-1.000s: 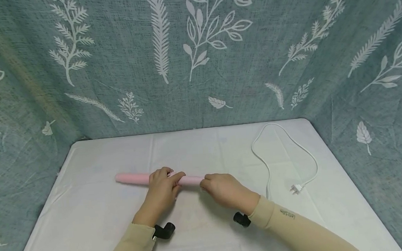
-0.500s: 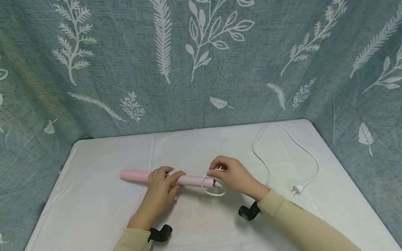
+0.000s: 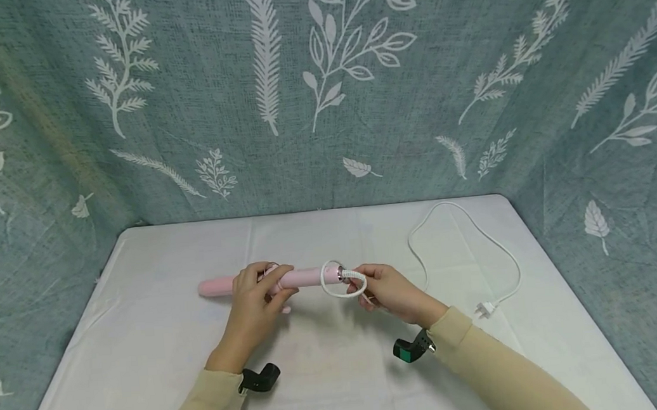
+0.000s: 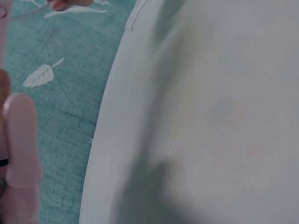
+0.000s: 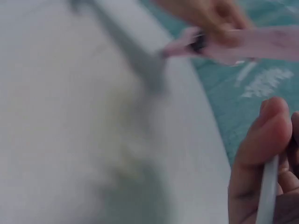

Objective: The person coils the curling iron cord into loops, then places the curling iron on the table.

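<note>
A pink curling iron (image 3: 309,277) lies level across the middle of the head view, its barrel pointing left. My left hand (image 3: 253,302) grips it around the middle, fingers over the top and thumb on the near side. Its pink clamp lever (image 4: 21,140) fills the left edge of the left wrist view. From the handle's right end comes a white cord (image 3: 343,295), bent in a loop around that end. My right hand (image 3: 398,295) pinches this cord just beside the handle; in the right wrist view the cord (image 5: 268,193) runs between thumb and fingers.
The rest of the cord (image 3: 418,227) curves over the white-covered table (image 3: 145,370) at the right and ends in a two-pin plug (image 3: 486,309). A green leaf-patterned curtain (image 3: 303,168) rises behind the table and at both sides.
My right hand has gone from the handle's end to the cord, and a loop now circles that end. The left hand has raised and levelled the curling iron slightly.
</note>
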A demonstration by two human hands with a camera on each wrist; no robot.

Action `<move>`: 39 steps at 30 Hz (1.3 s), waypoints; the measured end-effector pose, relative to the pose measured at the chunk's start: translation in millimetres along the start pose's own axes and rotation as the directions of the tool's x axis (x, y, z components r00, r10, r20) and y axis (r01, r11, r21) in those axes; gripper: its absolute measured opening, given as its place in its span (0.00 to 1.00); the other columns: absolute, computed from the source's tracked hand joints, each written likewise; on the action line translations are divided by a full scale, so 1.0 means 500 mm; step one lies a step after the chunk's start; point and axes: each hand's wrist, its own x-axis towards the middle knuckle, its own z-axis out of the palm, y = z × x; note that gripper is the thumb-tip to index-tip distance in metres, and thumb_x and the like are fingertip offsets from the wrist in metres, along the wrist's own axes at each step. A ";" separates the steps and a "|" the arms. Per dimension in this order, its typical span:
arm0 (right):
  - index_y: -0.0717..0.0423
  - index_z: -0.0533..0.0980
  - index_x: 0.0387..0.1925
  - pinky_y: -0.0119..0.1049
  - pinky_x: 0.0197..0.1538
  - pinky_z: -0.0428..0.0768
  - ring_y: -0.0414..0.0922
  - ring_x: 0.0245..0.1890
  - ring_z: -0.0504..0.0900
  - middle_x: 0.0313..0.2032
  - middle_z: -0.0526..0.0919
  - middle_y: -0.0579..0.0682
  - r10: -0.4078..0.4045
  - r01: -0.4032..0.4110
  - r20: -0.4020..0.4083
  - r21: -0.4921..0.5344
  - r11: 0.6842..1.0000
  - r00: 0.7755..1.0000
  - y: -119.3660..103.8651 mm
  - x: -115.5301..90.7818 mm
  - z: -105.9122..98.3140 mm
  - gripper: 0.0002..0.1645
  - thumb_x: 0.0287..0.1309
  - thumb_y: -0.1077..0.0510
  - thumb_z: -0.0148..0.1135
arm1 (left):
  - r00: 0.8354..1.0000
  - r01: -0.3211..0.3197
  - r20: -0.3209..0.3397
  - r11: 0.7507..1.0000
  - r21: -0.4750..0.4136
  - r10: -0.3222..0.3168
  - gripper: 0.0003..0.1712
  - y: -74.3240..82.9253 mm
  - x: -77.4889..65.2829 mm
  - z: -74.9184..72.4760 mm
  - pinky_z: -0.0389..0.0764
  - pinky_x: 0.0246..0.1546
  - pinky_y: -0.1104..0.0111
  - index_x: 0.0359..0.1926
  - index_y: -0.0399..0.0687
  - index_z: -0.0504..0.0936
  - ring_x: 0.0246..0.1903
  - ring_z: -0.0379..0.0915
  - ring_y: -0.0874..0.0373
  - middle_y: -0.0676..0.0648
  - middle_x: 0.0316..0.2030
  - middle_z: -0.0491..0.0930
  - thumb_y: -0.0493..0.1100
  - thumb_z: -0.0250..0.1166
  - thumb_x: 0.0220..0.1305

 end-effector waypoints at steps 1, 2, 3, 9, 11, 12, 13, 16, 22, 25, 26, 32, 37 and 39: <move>0.66 0.77 0.47 0.31 0.23 0.69 0.40 0.20 0.72 0.34 0.80 0.61 -0.017 0.017 0.002 -0.048 0.999 1.000 0.004 -0.001 0.005 0.21 0.70 0.50 0.54 | 1.000 0.006 -0.010 1.000 0.001 -0.006 0.24 0.002 0.002 0.001 0.59 0.50 0.54 0.48 0.52 0.84 0.47 0.67 0.45 0.42 0.46 0.72 0.40 0.77 0.46; 0.66 0.77 0.46 0.31 0.23 0.69 0.40 0.20 0.72 0.33 0.81 0.62 -0.044 0.044 0.000 -0.115 0.992 0.999 0.006 -0.003 0.012 0.20 0.70 0.51 0.54 | 1.000 0.014 -0.018 1.000 0.003 -0.013 0.24 0.003 0.003 0.002 0.59 0.50 0.54 0.49 0.52 0.84 0.47 0.67 0.46 0.42 0.46 0.72 0.40 0.77 0.46; 0.65 0.78 0.44 0.31 0.22 0.69 0.40 0.19 0.73 0.33 0.81 0.62 -0.080 0.077 -0.004 -0.197 0.977 0.997 0.008 -0.004 0.019 0.19 0.70 0.51 0.54 | 0.999 0.022 -0.026 1.000 0.008 -0.022 0.24 0.004 0.005 0.004 0.59 0.51 0.54 0.49 0.52 0.84 0.47 0.67 0.46 0.42 0.46 0.72 0.41 0.77 0.47; 0.59 0.81 0.36 0.30 0.24 0.70 0.36 0.19 0.71 0.25 0.81 0.47 -0.315 0.240 -0.027 -0.589 0.771 0.949 -0.001 -0.019 0.063 0.15 0.70 0.54 0.54 | 0.995 0.092 -0.051 0.995 0.047 -0.089 0.22 0.009 0.009 0.014 0.57 0.54 0.51 0.49 0.53 0.84 0.49 0.66 0.44 0.39 0.47 0.72 0.44 0.76 0.50; 0.57 0.81 0.34 0.31 0.25 0.72 0.35 0.20 0.71 0.23 0.79 0.41 -0.364 0.257 -0.025 -0.661 0.705 0.931 -0.009 -0.027 0.074 0.13 0.70 0.55 0.54 | 0.993 0.112 -0.040 0.991 0.070 -0.109 0.22 0.008 0.009 0.016 0.57 0.54 0.51 0.50 0.54 0.84 0.49 0.66 0.44 0.39 0.47 0.72 0.45 0.75 0.51; 0.56 0.81 0.32 0.30 0.26 0.72 0.34 0.20 0.70 0.23 0.78 0.39 -0.381 0.263 -0.020 -0.690 0.674 0.924 -0.013 -0.031 0.078 0.13 0.69 0.56 0.55 | 0.993 0.120 -0.031 0.989 0.083 -0.118 0.22 0.007 0.009 0.017 0.57 0.55 0.50 0.50 0.53 0.84 0.50 0.66 0.44 0.39 0.48 0.72 0.46 0.75 0.51; 0.55 0.80 0.31 0.30 0.26 0.72 0.34 0.20 0.70 0.22 0.77 0.38 -0.397 0.272 -0.010 -0.712 0.647 0.918 -0.016 -0.035 0.082 0.12 0.69 0.56 0.55 | 0.992 0.126 -0.020 0.987 0.100 -0.124 0.22 0.006 0.010 0.017 0.57 0.55 0.50 0.50 0.54 0.84 0.50 0.66 0.43 0.38 0.48 0.72 0.46 0.74 0.52; 0.51 0.76 0.25 0.30 0.25 0.71 0.34 0.18 0.68 0.19 0.73 0.37 -0.428 0.287 0.023 -0.773 0.565 0.904 -0.029 -0.046 0.093 0.13 0.68 0.57 0.56 | 0.990 0.134 0.018 0.980 0.149 -0.138 0.22 0.003 0.009 0.020 0.57 0.55 0.49 0.51 0.54 0.84 0.50 0.66 0.42 0.38 0.48 0.72 0.48 0.73 0.54; 0.46 0.67 0.18 0.28 0.23 0.65 0.33 0.17 0.63 0.16 0.65 0.38 -0.482 0.305 0.074 -0.854 0.421 0.873 -0.043 -0.055 0.105 0.19 0.67 0.57 0.57 | 0.990 0.110 0.069 0.972 0.208 -0.127 0.21 0.000 0.004 0.030 0.60 0.53 0.48 0.50 0.54 0.84 0.49 0.67 0.40 0.37 0.46 0.72 0.48 0.73 0.53; 0.47 0.67 0.19 0.29 0.23 0.65 0.34 0.17 0.63 0.16 0.63 0.38 -0.495 0.299 0.090 -0.883 0.362 0.865 -0.050 -0.058 0.107 0.19 0.68 0.57 0.56 | 0.989 0.093 0.090 0.972 0.214 -0.115 0.19 0.001 0.000 0.032 0.60 0.52 0.48 0.48 0.55 0.84 0.49 0.67 0.40 0.37 0.45 0.73 0.47 0.73 0.53; 0.47 0.67 0.20 0.29 0.22 0.65 0.34 0.17 0.63 0.17 0.63 0.39 -0.497 0.295 0.094 -0.892 0.343 0.863 -0.054 -0.059 0.106 0.18 0.68 0.56 0.56 | 0.989 0.088 0.095 0.973 0.214 -0.110 0.19 0.001 -0.001 0.032 0.60 0.52 0.49 0.48 0.56 0.84 0.48 0.67 0.40 0.37 0.45 0.73 0.47 0.73 0.53; 0.50 0.72 0.29 0.31 0.22 0.68 0.36 0.18 0.65 0.20 0.66 0.39 -0.473 0.293 0.148 -0.923 0.250 0.869 -0.083 -0.059 0.090 0.11 0.70 0.55 0.53 | 0.989 0.055 0.123 0.976 0.212 -0.082 0.19 -0.002 -0.006 0.027 0.60 0.52 0.50 0.48 0.55 0.84 0.47 0.67 0.41 0.38 0.45 0.73 0.47 0.73 0.53; 0.52 0.75 0.34 0.30 0.26 0.70 0.36 0.21 0.67 0.25 0.70 0.39 -0.412 0.368 0.237 -0.888 0.276 0.880 -0.114 -0.056 0.063 0.06 0.69 0.56 0.55 | 0.982 0.032 0.173 0.978 0.208 -0.069 0.20 -0.004 -0.015 0.022 0.60 0.53 0.49 0.50 0.56 0.83 0.50 0.67 0.41 0.37 0.46 0.74 0.47 0.73 0.55; 0.53 0.76 0.35 0.30 0.29 0.71 0.37 0.24 0.68 0.28 0.72 0.40 -0.421 0.412 0.274 -0.866 0.283 0.865 -0.123 -0.052 0.051 0.04 0.68 0.58 0.57 | 0.980 0.022 0.190 0.978 0.206 -0.062 0.20 -0.005 -0.019 0.021 0.60 0.52 0.50 0.50 0.57 0.83 0.50 0.67 0.42 0.38 0.47 0.74 0.47 0.72 0.55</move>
